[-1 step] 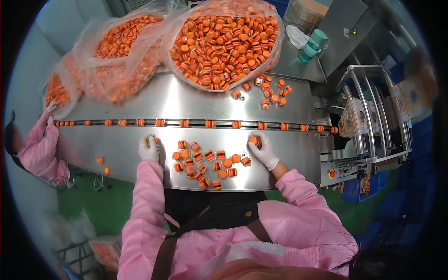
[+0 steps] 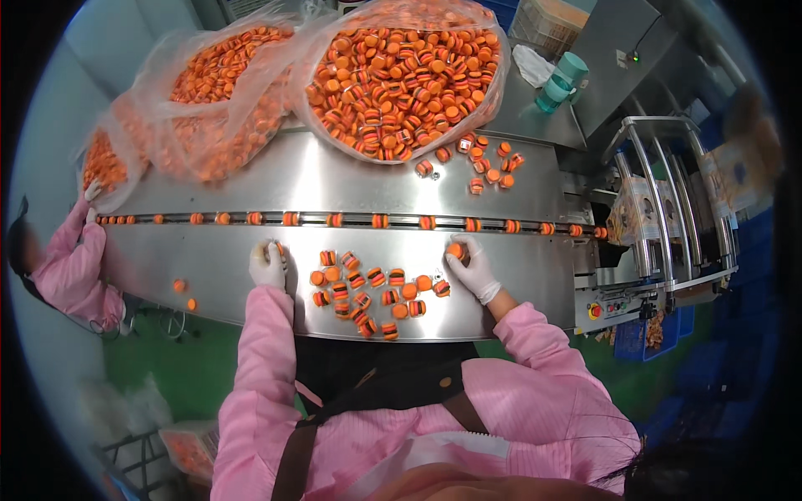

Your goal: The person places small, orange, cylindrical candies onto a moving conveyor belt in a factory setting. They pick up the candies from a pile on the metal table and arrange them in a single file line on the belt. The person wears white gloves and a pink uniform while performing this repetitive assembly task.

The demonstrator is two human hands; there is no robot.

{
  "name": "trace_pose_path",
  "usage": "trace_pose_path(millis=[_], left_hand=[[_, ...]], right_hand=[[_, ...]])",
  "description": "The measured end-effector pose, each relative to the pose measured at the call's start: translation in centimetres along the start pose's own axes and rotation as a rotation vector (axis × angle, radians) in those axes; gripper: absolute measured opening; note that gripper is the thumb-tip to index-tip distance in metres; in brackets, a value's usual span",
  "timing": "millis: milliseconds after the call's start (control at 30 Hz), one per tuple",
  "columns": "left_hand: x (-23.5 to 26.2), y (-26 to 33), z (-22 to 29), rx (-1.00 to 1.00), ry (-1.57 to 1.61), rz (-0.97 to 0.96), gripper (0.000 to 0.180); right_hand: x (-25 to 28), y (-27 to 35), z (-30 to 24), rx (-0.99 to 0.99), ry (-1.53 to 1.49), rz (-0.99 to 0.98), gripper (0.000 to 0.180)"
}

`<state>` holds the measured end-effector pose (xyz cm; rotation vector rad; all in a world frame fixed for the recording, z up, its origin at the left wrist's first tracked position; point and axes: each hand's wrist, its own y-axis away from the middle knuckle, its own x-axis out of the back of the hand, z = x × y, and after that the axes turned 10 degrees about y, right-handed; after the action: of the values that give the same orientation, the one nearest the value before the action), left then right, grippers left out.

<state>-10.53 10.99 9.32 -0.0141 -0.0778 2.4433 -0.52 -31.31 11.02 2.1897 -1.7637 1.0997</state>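
Observation:
My gloved right hand (image 2: 474,268) pinches a small burger-shaped piece (image 2: 455,250), orange with dark and red layers, just above the steel table's near half. My gloved left hand (image 2: 269,265) is closed on a similar piece, of which only an orange edge shows at the fingertips. Between my hands lies a loose cluster of burger-shaped pieces (image 2: 341,291), some on their sides, some with the round orange top up. Beyond both hands a narrow conveyor track (image 2: 359,220) crosses the table, carrying a spaced row of the same pieces.
Behind the track stand a large clear bag (image 2: 401,92) full of pieces and more bags at the left. Several loose pieces (image 2: 493,175) lie beside it. A packaging machine (image 2: 660,200) stands at the track's right end. At far left a co-worker (image 2: 71,267) in pink reaches to the track.
The row of pieces on the track has shifted slightly to the right. Both my hands keep their place and grip.

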Motion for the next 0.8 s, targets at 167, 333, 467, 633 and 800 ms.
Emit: trace_pose_path(millis=[167, 333, 467, 633, 800], left_hand=[[-0.2, 0.2, 0.1, 0.025, -0.015, 0.000, 0.018], [-0.9, 0.9, 2.0, 0.034, -0.020, 0.003, 0.014], [-0.6, 0.7, 1.4, 0.007, -0.014, 0.011, 0.016], [-0.6, 0.6, 1.5, 0.009, -0.076, 0.014, 0.018], [-0.1, -0.2, 0.2, -0.036, -0.140, -0.005, 0.017]], right_hand=[[0.1, 0.1, -0.1, -0.043, -0.020, 0.000, 0.035], [0.2, 0.2, -0.7, -0.030, 0.039, 0.003, 0.035], [0.6, 0.0, -1.6, -0.004, 0.080, 0.025, 0.034], [0.4, 0.0, -1.4, -0.009, 0.086, 0.019, 0.033], [0.4, 0.0, -1.6, -0.009, 0.099, 0.012, 0.034]])
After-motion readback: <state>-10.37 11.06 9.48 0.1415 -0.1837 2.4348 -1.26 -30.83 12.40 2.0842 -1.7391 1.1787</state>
